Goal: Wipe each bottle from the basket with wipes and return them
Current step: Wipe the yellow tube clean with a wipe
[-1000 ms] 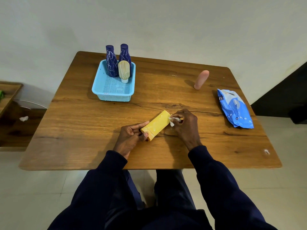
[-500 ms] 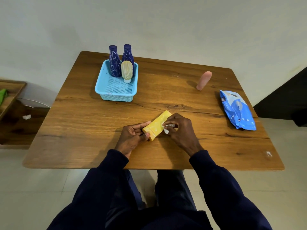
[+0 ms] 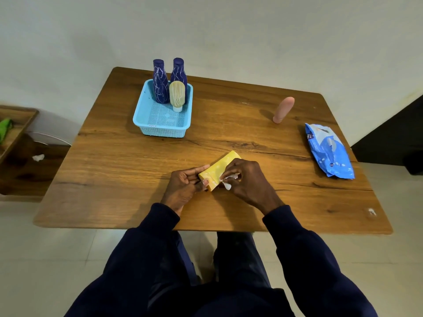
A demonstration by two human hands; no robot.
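A yellow bottle (image 3: 217, 169) lies on its side on the wooden table (image 3: 119, 170) near the front middle. My left hand (image 3: 185, 183) grips its near end between thumb and fingers. My right hand (image 3: 248, 181) pinches a small white wipe (image 3: 227, 181) against the bottle's near part. At the back left stands a light blue basket (image 3: 160, 126) with two dark blue bottles (image 3: 160, 82) and a cream bottle (image 3: 177, 94) upright in its far end. A pink bottle (image 3: 283, 110) stands on the table at the back right.
A blue pack of wipes (image 3: 328, 152) lies by the table's right edge. A small white scrap (image 3: 372, 211) sits near the front right corner. A low wooden shelf (image 3: 18, 124) stands left of the table, with a white scrap (image 3: 38, 157) beneath it.
My right hand with the wipe has slid along the yellow bottle from its far end toward its near end. My left hand keeps its hold.
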